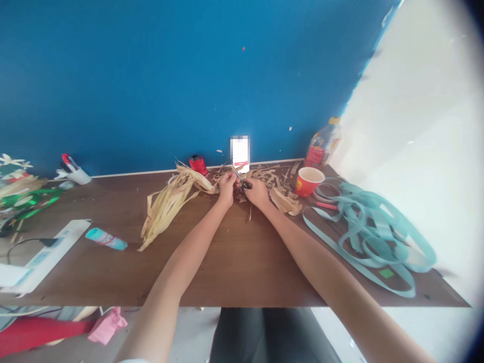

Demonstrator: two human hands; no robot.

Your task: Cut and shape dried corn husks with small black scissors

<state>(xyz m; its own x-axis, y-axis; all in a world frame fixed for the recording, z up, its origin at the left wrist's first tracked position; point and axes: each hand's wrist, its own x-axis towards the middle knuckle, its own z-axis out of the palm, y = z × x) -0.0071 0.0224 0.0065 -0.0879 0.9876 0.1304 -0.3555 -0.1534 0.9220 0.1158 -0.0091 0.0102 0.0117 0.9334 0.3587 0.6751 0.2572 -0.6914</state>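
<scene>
My right hand (257,192) is closed round the dark handles of a pair of scissors (246,185), whose blades point up and left toward my other hand. Pinched in the fingers of my left hand (227,187) is a small piece of dry corn husk (235,170), partly hidden by the fingers. Dry husk scraps (266,175) lie heaped behind and beside both hands. To the left of my left hand rests a bundle of long, pale corn husks (172,204).
A red spool (197,165) and an upright lit screen (240,151) stand by the blue wall. On the right are a paper cup (309,181), a plastic bottle (321,145) and tangled light-blue ribbon (372,237). A blue tube (106,239) and a power strip (51,257) lie left.
</scene>
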